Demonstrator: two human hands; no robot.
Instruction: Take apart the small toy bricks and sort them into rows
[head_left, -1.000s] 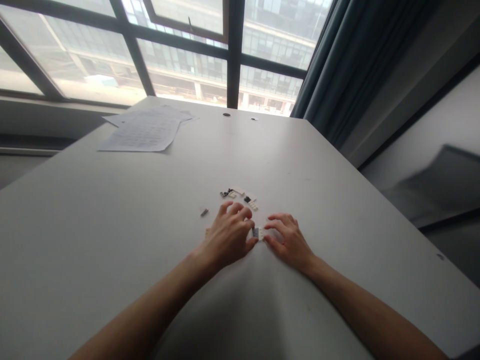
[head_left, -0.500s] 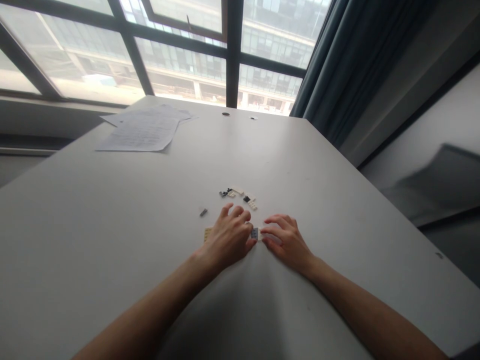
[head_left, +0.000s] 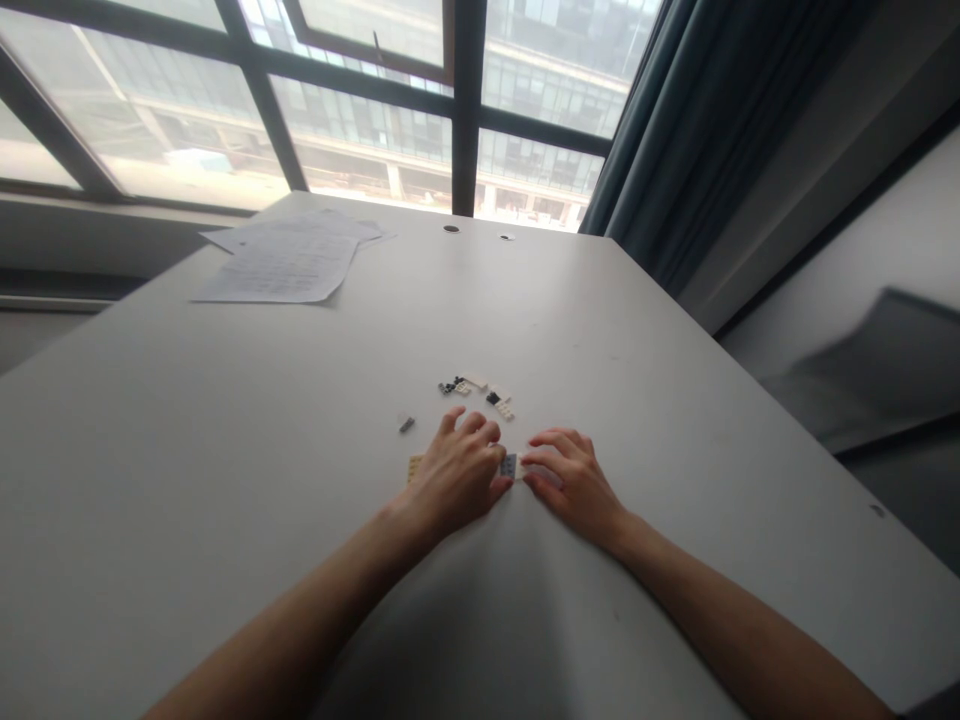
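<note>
My left hand (head_left: 465, 468) is closed, thumb and index finger pinching a small grey studded toy brick (head_left: 509, 466). A tan studded plate (head_left: 414, 467) shows past the wrist side of this hand, which covers the rest of it; whether it joins the grey brick I cannot tell. On the other side, my right hand (head_left: 571, 478) has its thumb and fingertips closed on a white brick (head_left: 520, 466) that sits against the grey one. Both hands rest low over the table, close together.
Several loose white and black bricks (head_left: 505, 410) lie just beyond my hands on the white table (head_left: 675, 420). A small grey piece (head_left: 406, 425) is to the left of them. Printed papers (head_left: 285, 265) lie at the far left, near the window.
</note>
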